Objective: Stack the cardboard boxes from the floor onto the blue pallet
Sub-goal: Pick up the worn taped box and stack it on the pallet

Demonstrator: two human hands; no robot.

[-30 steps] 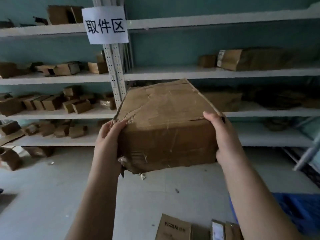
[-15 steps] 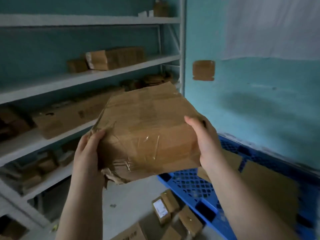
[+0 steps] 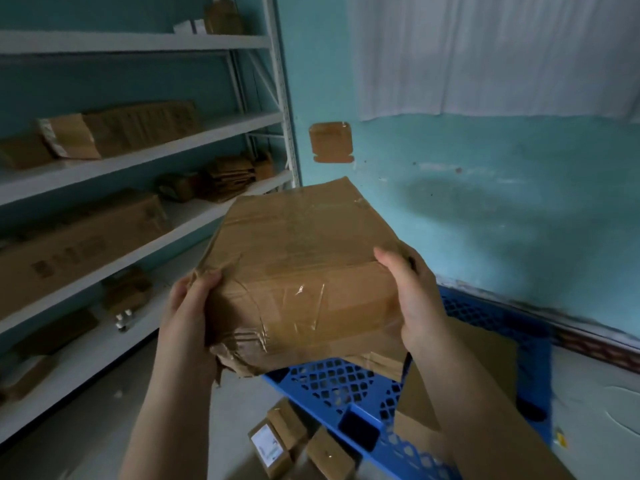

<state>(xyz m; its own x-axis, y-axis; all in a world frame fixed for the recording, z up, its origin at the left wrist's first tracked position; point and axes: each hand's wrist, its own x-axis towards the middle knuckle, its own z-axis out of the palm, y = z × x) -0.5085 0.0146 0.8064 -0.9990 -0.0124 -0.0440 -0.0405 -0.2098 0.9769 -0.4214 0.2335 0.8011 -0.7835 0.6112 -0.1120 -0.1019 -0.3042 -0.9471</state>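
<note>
Head view: a battered cardboard box held up in the air between both hands, wrapped in clear tape, its lower left corner crumpled and torn. Left hand pressed flat against the box's left side, fingers curled over the top edge there. Right hand clamped on the right side, fingers hooked onto the top face, thumb side hidden behind the box — both hands closed around the box, nothing else in them.

Below and just right of the right-hand fingers: a blue pallet of open lattice plastic on the floor against a turquoise wall, with flat brown boxes already lying on it. The held box hanging above the pallet's near-left corner, not touching it.

Straight down beneath the fingers, on the grey floor: a few small boxes beside the pallet's edge, one with a white label.

Left of the left-hand fingers: white metal shelves carrying more cartons, some long, some small, blurred. Above the fingers — a square brown patch stuck on the wall and a white curtain.
</note>
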